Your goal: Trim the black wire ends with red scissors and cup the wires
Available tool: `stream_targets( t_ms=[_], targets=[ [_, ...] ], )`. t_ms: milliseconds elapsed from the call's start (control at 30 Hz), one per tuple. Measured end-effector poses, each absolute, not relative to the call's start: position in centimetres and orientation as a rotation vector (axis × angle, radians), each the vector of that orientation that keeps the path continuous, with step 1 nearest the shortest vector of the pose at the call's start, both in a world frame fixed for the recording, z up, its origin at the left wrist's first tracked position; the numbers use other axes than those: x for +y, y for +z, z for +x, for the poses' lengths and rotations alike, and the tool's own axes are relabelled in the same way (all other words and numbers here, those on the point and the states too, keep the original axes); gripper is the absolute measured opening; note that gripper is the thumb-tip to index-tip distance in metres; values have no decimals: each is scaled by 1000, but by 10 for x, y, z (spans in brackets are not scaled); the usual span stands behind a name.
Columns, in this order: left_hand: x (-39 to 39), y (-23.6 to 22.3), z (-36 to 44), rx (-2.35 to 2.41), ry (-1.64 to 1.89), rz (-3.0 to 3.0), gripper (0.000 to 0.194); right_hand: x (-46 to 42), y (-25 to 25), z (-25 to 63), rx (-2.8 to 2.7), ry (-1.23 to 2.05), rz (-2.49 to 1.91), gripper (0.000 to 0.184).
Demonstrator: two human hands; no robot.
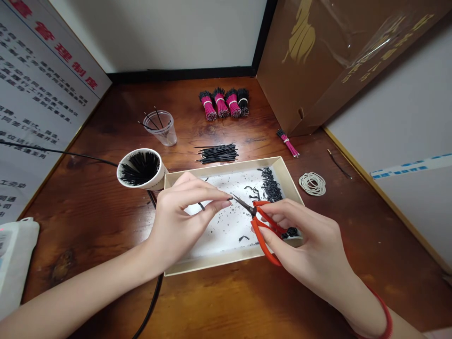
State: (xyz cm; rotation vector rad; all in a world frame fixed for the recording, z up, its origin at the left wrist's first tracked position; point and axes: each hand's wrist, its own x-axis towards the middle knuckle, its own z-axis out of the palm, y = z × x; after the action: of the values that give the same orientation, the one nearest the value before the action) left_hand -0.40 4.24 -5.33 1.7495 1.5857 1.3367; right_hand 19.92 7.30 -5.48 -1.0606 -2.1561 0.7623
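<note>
Over a shallow cardboard tray (226, 266), my left hand (185, 212) pinches a short black wire (201, 206) between thumb and fingers; its tip pokes out at the fingertips. My right hand (307, 240) grips red-handled scissors (263, 230), whose pointed blades meet close to that tip. Whether the blades touch the wire I cannot tell. Inside the tray, black trimmed scraps (271, 184) are heaped along the right side, and tiny bits are scattered over the white bottom. Behind the tray lies a pile of black wires (217, 153).
A paper cup (160, 174) packed with black wires stands left of the tray, a clear plastic cup (165, 132) behind it. Banded wire bundles (222, 103) lie at the back. Rubber bands (312, 183), a small pink bundle (287, 142) and a single wire (339, 164) lie right.
</note>
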Motion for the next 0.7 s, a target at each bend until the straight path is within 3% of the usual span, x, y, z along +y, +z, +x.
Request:
stream_targets(
  t_ms=[333, 467, 700],
  targets=[
    [41, -52, -3, 1572, 1347, 1680, 14, 73, -57, 200, -2096, 788, -1110, 15],
    [43, -50, -3, 1565, 1233, 1353, 4, 73, -55, 199, -2025, 888, -1140, 15],
    [51, -53, -9, 1387, 1107, 815, 14, 80, -51, 201, -2217, 391, -1008, 18]
  ],
)
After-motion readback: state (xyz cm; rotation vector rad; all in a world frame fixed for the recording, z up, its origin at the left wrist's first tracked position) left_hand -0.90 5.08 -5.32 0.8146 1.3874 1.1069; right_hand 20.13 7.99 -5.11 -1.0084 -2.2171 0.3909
